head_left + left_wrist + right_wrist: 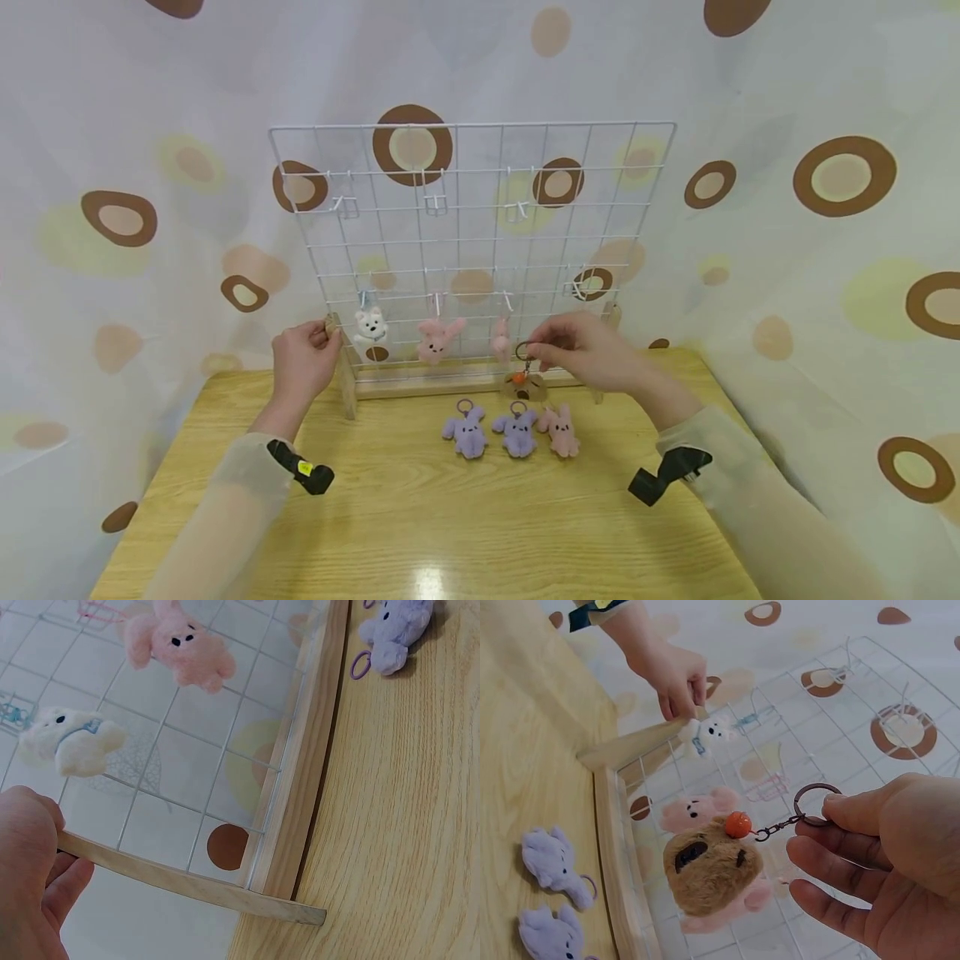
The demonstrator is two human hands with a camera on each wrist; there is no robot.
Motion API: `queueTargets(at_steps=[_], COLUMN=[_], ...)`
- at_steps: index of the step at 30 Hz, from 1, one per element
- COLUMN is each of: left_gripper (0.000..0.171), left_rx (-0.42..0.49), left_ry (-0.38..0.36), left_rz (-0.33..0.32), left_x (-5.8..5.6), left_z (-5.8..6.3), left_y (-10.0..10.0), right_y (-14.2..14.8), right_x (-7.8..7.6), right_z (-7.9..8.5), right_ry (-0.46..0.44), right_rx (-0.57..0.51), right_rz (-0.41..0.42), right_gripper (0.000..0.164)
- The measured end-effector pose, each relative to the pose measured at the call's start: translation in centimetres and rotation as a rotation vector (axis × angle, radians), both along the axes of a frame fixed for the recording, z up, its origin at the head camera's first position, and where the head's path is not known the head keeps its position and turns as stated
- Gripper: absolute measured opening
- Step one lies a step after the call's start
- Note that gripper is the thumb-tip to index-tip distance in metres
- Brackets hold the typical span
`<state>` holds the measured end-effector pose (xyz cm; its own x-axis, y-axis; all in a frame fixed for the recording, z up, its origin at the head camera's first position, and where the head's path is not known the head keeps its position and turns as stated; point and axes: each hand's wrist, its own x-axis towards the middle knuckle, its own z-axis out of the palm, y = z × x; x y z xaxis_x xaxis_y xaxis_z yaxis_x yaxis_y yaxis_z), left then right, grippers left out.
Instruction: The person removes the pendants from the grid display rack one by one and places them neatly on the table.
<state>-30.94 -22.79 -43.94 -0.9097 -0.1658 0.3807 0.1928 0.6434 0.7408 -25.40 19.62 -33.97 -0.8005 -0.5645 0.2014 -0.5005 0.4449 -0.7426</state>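
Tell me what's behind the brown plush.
From the right wrist, two pink plushes and the wire grid show behind the brown plush; it hides parts of them.

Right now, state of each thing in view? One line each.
Left hand: grips wooden stand
Right hand: pinches key ring
Brown plush: dangling from ring
Wire grid: standing
White plush: hung on grid
Left pink plush: hung on grid
Middle pink plush: hung on grid
Right pink plush: lying on table
Left purple plush: lying on table
Right purple plush: lying on table
Upper hooks: bare
Lower right hook: bare
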Motion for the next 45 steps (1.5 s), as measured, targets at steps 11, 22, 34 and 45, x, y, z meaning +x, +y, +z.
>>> queueTargets(at_steps=[11, 22, 34, 45], left_gripper=[0.034, 0.031, 0.031, 0.033], left_rx=[-0.015, -0.017, -0.014, 0.002], left_ry=[0.006, 0.021, 0.036, 0.029], left_rz=[-0.001, 0.004, 0.004, -0.005], left_x=[0.0, 0.0, 0.3, 0.2], left_z=[0.1, 0.1, 0.2, 0.0], left_y=[0.0, 0.0, 0.1, 0.1], right_y=[-2.3, -4.6, -7.2, -9.6], right_x=[-0.1, -0.1, -0.3, -0.4], right_z=[-2.0, -4.1, -5.9, -7.6], right_ry=[-0.038, -0.066, -0.071, -0.086], right_rx=[-0.032, -0.008, -0.02, 0.012], right_rz=[0.069, 0.131, 0.215, 0.243], right_gripper=[0.011, 0.013, 0.012, 0.009])
